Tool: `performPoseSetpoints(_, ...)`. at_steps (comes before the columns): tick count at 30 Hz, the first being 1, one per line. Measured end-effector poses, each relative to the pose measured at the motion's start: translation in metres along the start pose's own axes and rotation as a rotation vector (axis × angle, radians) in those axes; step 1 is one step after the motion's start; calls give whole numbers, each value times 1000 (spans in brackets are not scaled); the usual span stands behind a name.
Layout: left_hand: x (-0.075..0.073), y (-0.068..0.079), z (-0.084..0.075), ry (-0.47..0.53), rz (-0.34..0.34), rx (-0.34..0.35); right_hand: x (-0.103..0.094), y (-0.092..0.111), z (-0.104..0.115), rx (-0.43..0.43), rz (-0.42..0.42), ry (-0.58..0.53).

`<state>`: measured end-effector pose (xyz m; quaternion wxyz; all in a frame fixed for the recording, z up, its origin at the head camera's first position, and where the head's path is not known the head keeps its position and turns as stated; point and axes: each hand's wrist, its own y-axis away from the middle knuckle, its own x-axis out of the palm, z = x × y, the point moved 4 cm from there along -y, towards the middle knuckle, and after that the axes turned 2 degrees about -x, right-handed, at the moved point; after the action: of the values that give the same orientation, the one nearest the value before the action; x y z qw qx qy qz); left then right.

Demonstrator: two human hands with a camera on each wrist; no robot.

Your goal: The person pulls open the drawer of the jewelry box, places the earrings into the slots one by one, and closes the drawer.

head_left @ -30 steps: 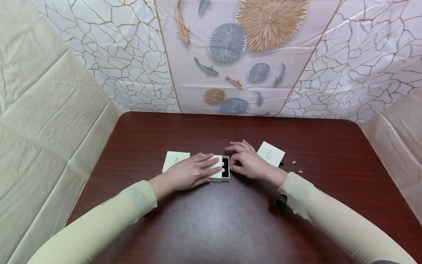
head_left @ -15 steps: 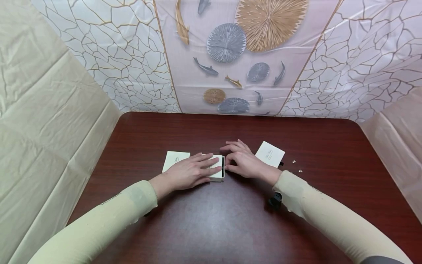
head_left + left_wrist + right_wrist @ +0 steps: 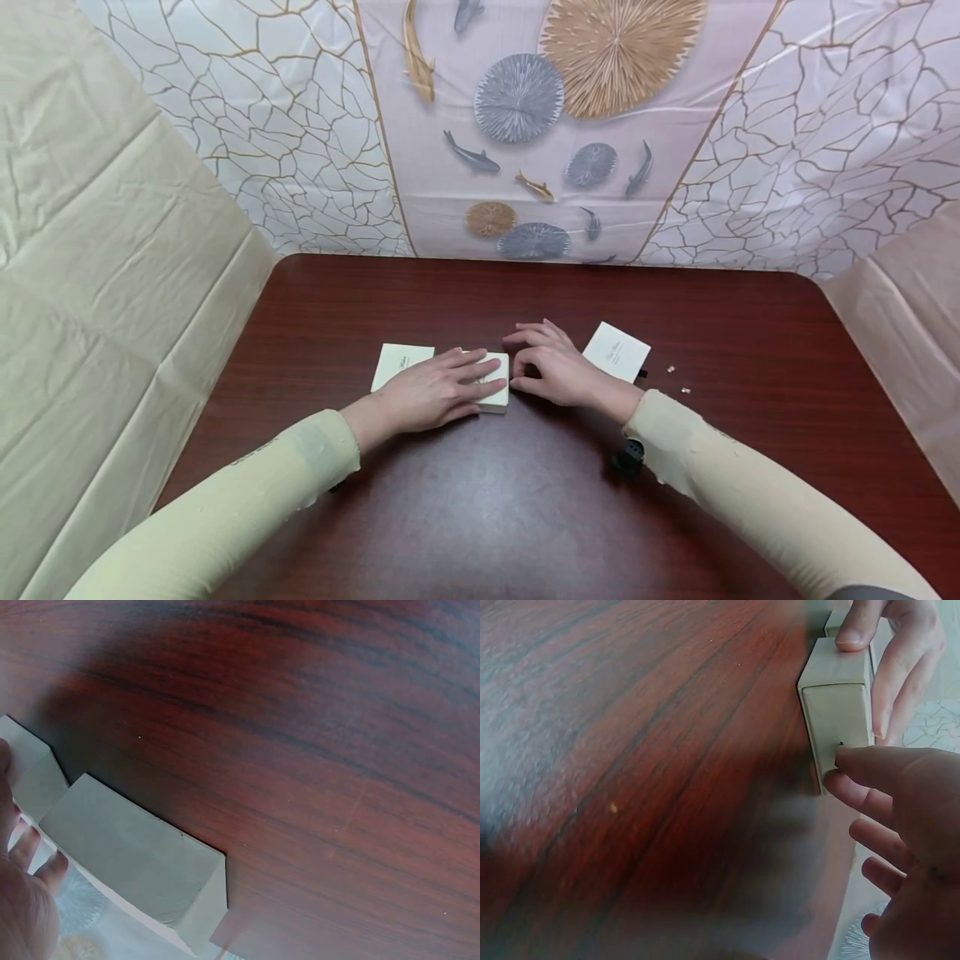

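Resting atop, the left hand (image 3: 431, 387) half-hides a box (image 3: 836, 705).

Dk red-brown wood tbl (image 3: 480, 517) w/ L white box (image 3: 393, 360), mid white box (image 3: 494, 401), R white box (image 3: 617, 352) & 2 tiny pcs (image 3: 671, 368).

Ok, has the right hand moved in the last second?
Yes: in the head view, the right hand has shifted slightly left, towards the left hand, judged against the rightmost white box.

Curtained-off tabletop booth, dark reddish wood table (image 3: 480, 508), fish-patterned cloth (image 3: 517, 142) behind the table, creased beige drapes (image 3: 112, 275) to the table's left and right.
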<state>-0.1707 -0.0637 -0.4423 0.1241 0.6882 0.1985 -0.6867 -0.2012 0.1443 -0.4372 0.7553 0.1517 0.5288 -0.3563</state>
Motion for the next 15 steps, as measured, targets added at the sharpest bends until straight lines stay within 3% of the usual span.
performPoseSetpoints(6,0,-1,0,12,-6,1,-15,10,0,-28,-31,49)
performPoseSetpoints(15,-1,-4,-1,20,-32,26,-45,36,-14,49,-31,90)
